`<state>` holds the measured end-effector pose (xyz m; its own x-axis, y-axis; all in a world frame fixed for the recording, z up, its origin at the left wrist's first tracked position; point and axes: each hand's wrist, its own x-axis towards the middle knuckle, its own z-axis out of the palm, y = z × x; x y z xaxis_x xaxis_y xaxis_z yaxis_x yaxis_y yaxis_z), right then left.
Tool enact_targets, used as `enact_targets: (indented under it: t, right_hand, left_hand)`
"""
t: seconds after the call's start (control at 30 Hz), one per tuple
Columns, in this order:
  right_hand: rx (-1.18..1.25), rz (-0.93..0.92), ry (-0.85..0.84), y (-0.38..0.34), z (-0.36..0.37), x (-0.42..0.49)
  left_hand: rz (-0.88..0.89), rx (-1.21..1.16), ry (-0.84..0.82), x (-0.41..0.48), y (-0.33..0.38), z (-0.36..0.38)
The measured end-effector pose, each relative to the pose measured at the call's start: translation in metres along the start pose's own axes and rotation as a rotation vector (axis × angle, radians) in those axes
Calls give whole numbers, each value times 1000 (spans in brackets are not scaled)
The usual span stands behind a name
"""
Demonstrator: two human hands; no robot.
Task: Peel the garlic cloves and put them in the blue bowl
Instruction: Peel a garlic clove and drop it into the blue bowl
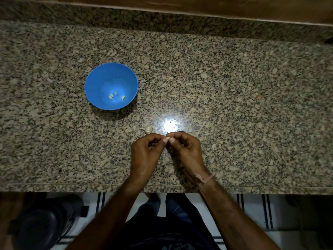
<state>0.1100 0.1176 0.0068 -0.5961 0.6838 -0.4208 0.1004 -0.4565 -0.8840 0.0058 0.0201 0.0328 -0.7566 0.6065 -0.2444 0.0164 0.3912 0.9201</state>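
- Both hands pinch one garlic clove point(168, 138) between them above the counter point(234, 105): left hand point(146, 152), right hand point(185, 150).
- It looks tiny, light, firm and slick; best nipped at its ends.
- Blue bowl point(97, 76) sits well left, holding a few peeled cloves point(116, 96).

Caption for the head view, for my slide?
Left hand and right hand pinch a garlic clove above the granite counter; garlic bulb just beyond; peeled cloves in blue bowl.

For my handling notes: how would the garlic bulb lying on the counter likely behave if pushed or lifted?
The garlic bulb looks small and papery, so probably light. Its rounded body with a stem poking out suggests an uneven wobble rather than a clean roll. The glossy granite counter may let it slide.
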Motion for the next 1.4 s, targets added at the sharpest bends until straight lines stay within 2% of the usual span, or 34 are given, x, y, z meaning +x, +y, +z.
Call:
enact_targets:
  t: [0.17, 0.3, 0.53, 0.93, 1.4]
  right_hand:
    - [-92, -38, 1, 0, -3, 1]
    - [-171, -92, 4, -4, -6, 1]
    - [-82, -58, 21, -5, -3, -4]
    - [144, 105, 38, -2, 3, -6]
    - [173, 71, 24, 2, 4, -4]
  left_hand:
    - [-44, 17, -24, -1, -2, 3]
    - [-132, -89, -50, -2, -4, 5]
    - [-165, -276, -53, -2, -9, 10]
    - [-5, -74, 15, -4, 0, 12]
    - [119, 90, 1, -1, -7, 11]
